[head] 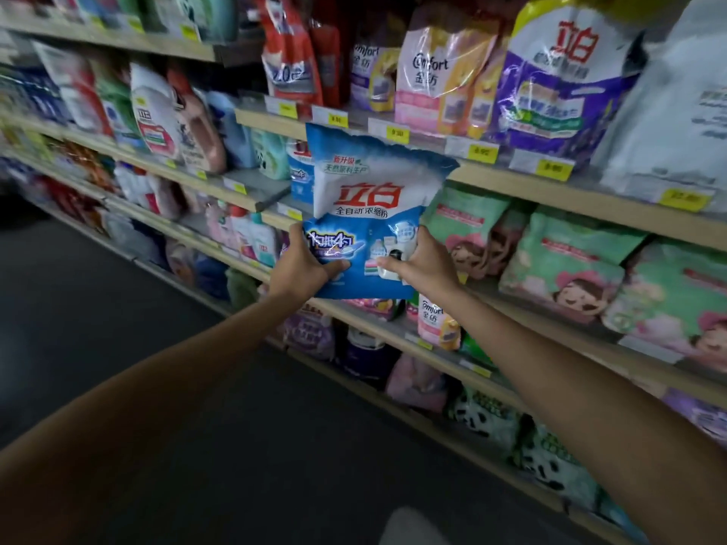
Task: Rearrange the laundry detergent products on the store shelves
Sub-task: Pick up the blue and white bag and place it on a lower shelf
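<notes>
A blue and white bag of washing powder (pixel 368 198) with red characters is held upright in front of the middle shelf (pixel 511 182). My left hand (pixel 303 263) grips its lower left corner with the thumb on the front. My right hand (pixel 419 265) grips the lower right side, thumb across the front. Behind the bag stands another blue and white pack (pixel 299 171), mostly hidden.
Shelves run from far left to near right. Comfort refill pouches (pixel 423 68) and a large purple bag (pixel 558 80) stand above. Green bags with a cartoon child (pixel 562 261) fill the shelf at right. Bottles (pixel 157 116) line the left. Dark floor (pixel 157 367) lies below.
</notes>
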`<state>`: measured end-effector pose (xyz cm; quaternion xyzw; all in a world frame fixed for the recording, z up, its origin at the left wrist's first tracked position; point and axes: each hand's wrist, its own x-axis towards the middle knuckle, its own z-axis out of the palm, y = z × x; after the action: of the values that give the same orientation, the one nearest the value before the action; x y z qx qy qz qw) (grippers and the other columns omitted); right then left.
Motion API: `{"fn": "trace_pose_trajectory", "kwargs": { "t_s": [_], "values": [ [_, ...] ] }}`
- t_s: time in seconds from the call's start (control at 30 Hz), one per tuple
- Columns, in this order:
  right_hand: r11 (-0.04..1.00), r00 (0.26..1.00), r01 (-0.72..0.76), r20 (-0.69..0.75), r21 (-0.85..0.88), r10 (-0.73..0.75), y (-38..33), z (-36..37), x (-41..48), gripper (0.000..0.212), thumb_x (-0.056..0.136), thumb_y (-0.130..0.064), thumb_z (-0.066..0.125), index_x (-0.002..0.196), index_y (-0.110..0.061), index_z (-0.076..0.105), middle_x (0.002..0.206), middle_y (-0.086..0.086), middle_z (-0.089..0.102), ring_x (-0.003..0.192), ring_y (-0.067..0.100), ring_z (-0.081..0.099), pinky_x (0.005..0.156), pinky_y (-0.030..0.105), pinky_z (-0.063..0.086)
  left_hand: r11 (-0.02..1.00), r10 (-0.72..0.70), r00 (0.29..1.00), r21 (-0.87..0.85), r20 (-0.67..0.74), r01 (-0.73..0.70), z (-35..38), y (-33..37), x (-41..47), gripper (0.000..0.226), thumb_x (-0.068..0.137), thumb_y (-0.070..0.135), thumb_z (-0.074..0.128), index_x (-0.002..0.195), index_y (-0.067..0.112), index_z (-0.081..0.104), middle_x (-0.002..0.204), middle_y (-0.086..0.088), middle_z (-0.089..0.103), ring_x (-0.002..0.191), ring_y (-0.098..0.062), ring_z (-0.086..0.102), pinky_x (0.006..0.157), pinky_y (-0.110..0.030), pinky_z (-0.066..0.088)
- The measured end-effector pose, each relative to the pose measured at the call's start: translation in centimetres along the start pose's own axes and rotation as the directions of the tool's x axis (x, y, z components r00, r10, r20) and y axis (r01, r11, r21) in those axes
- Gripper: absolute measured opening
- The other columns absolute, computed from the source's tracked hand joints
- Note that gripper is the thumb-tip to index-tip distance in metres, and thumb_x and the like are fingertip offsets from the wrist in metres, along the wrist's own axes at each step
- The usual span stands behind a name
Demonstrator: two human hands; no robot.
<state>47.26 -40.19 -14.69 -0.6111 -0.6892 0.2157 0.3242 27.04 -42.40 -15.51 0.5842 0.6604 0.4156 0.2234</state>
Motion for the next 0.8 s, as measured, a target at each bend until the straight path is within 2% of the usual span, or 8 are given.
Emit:
{"fn": "trace_pose_trajectory", "kwargs": {
  "t_s": [0.1,0.23,0.37,0.47,0.6,0.8],
  "values": [
    [1.000,0.999,-0.004,0.045,-0.023,0.005,-1.6,3.6,2.4,0.056,0.069,-0.053,0.074,0.101,-0.016,0.045,0.099,0.005,0.061,0.091,0.029,0.060,0.072,0.037,0.047,0.999,-0.043,0.998,-0.007,-0.038,0.043,-1.5,-3.1,2.2,0.080,0.066,0.037,0.083,0.127,0.019,0.035,0.115,0.002,0.063,0.105,-0.024,0.062,0.085,-0.036,0.049],
    [1.000,0.994,-0.019,0.109,0.016,0.017,-2.6,8.5,6.3,0.059,0.067,-0.051,0.076,0.105,-0.015,0.048,0.105,0.006,0.065,0.094,0.027,0.062,0.080,0.043,0.051,0.995,-0.103,0.994,-0.019,-0.028,0.102,-2.6,-7.3,6.0,0.081,0.066,0.032,0.084,0.128,0.016,0.035,0.119,-0.003,0.064,0.107,-0.024,0.063,0.093,-0.041,0.051],
    [0.995,0.987,-0.044,0.161,0.091,0.029,-3.5,13.0,11.1,0.067,0.059,-0.056,0.076,0.109,-0.020,0.051,0.111,0.001,0.067,0.099,0.025,0.062,0.084,0.044,0.052,0.990,-0.136,0.990,0.034,-0.033,0.137,-3.4,-10.8,11.3,0.080,0.067,0.033,0.083,0.129,0.015,0.034,0.119,-0.005,0.064,0.105,-0.023,0.063,0.086,-0.033,0.049],
    [0.991,0.980,-0.084,0.188,0.106,0.063,-4.1,15.8,15.1,0.081,0.047,-0.069,0.067,0.107,-0.019,0.050,0.103,0.001,0.067,0.092,0.024,0.063,0.079,0.042,0.053,0.984,-0.158,0.987,0.075,-0.019,0.159,-3.8,-12.9,15.9,0.079,0.067,0.034,0.082,0.128,0.016,0.035,0.118,-0.004,0.065,0.104,-0.024,0.063,0.084,-0.033,0.048],
    [0.987,0.968,-0.121,0.233,0.105,0.094,-4.6,19.1,20.3,0.068,0.058,-0.059,0.076,0.104,-0.018,0.048,0.095,0.005,0.067,0.083,0.028,0.066,0.072,0.044,0.055,0.978,-0.199,0.980,0.070,0.006,0.199,-4.0,-15.6,21.4,0.082,0.067,0.035,0.083,0.130,0.017,0.033,0.121,-0.003,0.064,0.107,-0.023,0.062,0.090,-0.037,0.051],
    [0.981,0.951,-0.178,0.269,0.082,0.150,-5.3,22.3,25.2,0.078,0.048,-0.068,0.075,0.103,-0.019,0.049,0.091,0.005,0.067,0.080,0.027,0.066,0.074,0.047,0.055,0.974,-0.225,0.973,-0.011,0.045,0.225,-3.7,-19.0,26.9,0.082,0.066,0.031,0.084,0.129,0.014,0.034,0.120,-0.006,0.063,0.107,-0.023,0.062,0.094,-0.045,0.051]
  ]
}}
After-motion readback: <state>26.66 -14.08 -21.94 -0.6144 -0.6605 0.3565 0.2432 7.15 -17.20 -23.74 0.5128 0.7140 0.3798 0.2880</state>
